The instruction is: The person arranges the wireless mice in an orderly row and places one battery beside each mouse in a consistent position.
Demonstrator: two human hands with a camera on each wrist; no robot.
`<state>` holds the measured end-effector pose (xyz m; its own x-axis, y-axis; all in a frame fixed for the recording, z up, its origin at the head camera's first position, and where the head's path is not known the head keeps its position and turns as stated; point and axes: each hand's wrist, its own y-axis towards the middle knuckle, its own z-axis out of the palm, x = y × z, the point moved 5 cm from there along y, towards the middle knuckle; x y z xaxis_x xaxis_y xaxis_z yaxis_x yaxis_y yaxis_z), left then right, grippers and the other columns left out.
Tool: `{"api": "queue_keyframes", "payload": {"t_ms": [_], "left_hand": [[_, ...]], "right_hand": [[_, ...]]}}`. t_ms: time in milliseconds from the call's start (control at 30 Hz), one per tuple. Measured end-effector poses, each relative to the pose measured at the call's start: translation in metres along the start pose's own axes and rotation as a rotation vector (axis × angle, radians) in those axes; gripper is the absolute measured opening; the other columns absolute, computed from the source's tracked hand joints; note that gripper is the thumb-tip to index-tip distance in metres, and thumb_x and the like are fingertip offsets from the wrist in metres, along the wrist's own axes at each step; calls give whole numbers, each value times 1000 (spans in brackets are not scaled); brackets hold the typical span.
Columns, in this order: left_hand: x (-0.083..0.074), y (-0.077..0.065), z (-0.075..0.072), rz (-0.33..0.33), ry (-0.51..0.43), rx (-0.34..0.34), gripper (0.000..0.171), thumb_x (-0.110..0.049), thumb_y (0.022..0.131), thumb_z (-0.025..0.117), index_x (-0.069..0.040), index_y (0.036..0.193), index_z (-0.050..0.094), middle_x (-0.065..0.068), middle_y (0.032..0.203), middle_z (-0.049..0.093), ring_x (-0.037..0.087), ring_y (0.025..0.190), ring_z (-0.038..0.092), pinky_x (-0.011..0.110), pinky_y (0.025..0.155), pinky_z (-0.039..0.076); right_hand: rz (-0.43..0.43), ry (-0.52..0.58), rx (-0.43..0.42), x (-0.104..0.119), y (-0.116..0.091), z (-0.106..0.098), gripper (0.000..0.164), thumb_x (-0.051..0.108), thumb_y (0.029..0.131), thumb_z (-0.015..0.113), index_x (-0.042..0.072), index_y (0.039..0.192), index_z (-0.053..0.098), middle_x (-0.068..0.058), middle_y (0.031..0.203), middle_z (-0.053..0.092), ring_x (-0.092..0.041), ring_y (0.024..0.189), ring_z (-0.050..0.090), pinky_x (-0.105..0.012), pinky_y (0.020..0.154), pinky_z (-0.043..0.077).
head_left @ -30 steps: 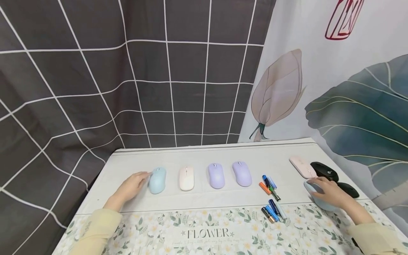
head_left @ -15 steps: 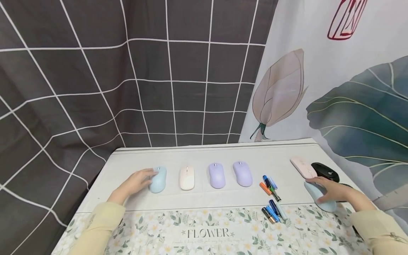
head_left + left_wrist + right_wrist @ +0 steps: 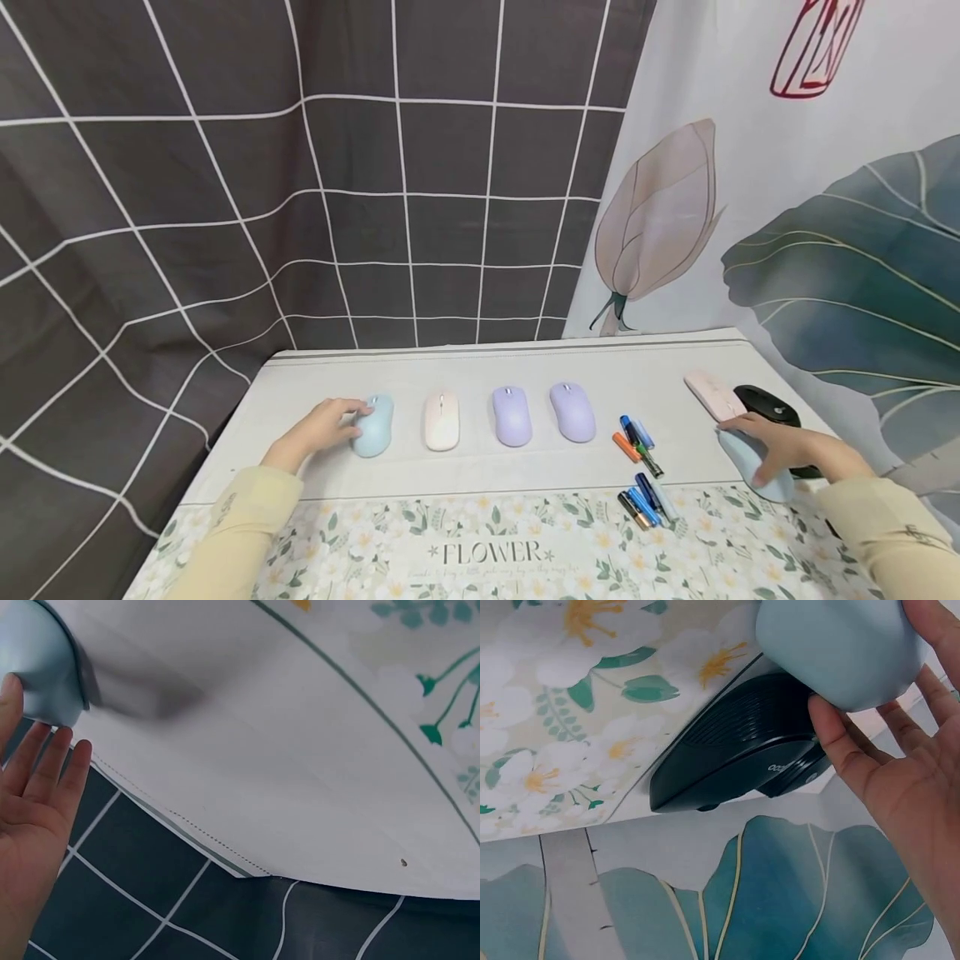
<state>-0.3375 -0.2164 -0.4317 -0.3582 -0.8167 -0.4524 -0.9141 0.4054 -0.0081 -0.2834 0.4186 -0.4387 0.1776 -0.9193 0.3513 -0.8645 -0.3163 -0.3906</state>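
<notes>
My left hand (image 3: 318,432) is at the left side of a light blue computer mouse (image 3: 377,429), its fingertips over that edge. The left wrist view shows this mouse (image 3: 37,667) at the top left, with the thumb overlapping it and the hand's (image 3: 34,817) other fingers fairly straight. At the far right, my right hand (image 3: 795,450) holds another light blue mouse (image 3: 742,458) by its sides. From the right wrist, this mouse (image 3: 840,652) appears between the thumb and fingers, overlapping a black mouse (image 3: 735,735).
A white mouse (image 3: 442,423) and two lilac mice, one nearer the middle (image 3: 512,417) and one farther right (image 3: 573,413), form a row. Several markers (image 3: 639,446) lie right of them. Beyond the right hand are a pink mouse (image 3: 712,396) and a black mouse (image 3: 767,406).
My left hand has moved right, onto the edge of its blue mouse. The right hand's grip has shifted over its mouse, uncovering more of the near end.
</notes>
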Motion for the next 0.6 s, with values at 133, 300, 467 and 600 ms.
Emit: {"api": "queue_keyframes", "payload": {"t_ms": [133, 300, 467, 600], "left_hand": [[0, 2, -2, 0, -4, 8, 35, -10, 78, 69, 1, 111, 65, 26, 123, 59, 46, 117, 52, 59, 98, 42], [-1, 3, -3, -3, -1, 20, 36, -13, 77, 71, 0, 110, 65, 25, 122, 60, 45, 117, 52, 59, 99, 42], [1, 2, -3, 16, -15, 16, 36, -13, 77, 70, 1, 110, 64, 25, 122, 59, 45, 117, 52, 58, 98, 44], [2, 0, -1, 53, -26, 5, 35, -11, 78, 69, 2, 110, 63, 26, 122, 58, 46, 116, 52, 56, 96, 46]], "right_hand": [[-14, 17, -4, 1, 2, 1, 88, 11, 63, 84, -4, 134, 34, -43, 133, 14, -59, 111, 35, -61, 78, 44], [-29, 27, -24, 4, 1, 2, 90, 6, 61, 83, -3, 135, 33, -42, 131, 15, -60, 109, 35, -56, 74, 47], [-54, 131, -37, 6, 0, 4, 94, -2, 60, 81, -3, 138, 29, -41, 131, 10, -65, 113, 25, -44, 69, 50], [-96, 140, -47, 6, -2, 4, 91, 0, 62, 81, 2, 138, 32, -42, 133, 8, -67, 115, 22, -41, 69, 50]]}}
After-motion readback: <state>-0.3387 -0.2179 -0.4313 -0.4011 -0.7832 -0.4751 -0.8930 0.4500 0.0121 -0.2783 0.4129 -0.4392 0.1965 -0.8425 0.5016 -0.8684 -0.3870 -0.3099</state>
